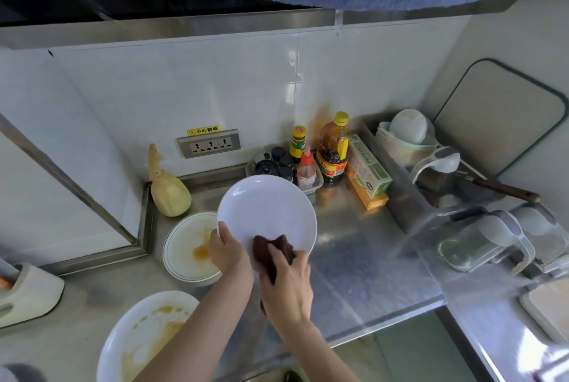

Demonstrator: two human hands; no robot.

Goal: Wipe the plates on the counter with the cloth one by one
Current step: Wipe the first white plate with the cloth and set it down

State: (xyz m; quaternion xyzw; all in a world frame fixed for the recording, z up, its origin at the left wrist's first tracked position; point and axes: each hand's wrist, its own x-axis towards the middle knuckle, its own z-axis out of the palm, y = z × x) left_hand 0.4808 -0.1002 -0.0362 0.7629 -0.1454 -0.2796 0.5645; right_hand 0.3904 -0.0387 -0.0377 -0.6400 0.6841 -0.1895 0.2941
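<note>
A clean white plate point(267, 209) is held tilted above the steel counter point(363, 258). My left hand point(228, 250) grips its lower left rim. My right hand point(288, 286) presses a dark brown cloth point(271, 250) against the plate's lower face. Behind the left hand, a rimmed plate with orange sauce stains point(187, 247) lies flat on the counter. At the front left lies another white plate smeared with sauce point(144, 335), partly covered by my left forearm.
Sauce bottles and a small basket of jars point(308, 163) stand against the wall behind the plate. A yellow gourd-shaped bottle point(167, 189) stands at the back left. A dish rack with bowls point(425, 160) and glass jugs point(486, 243) fill the right side.
</note>
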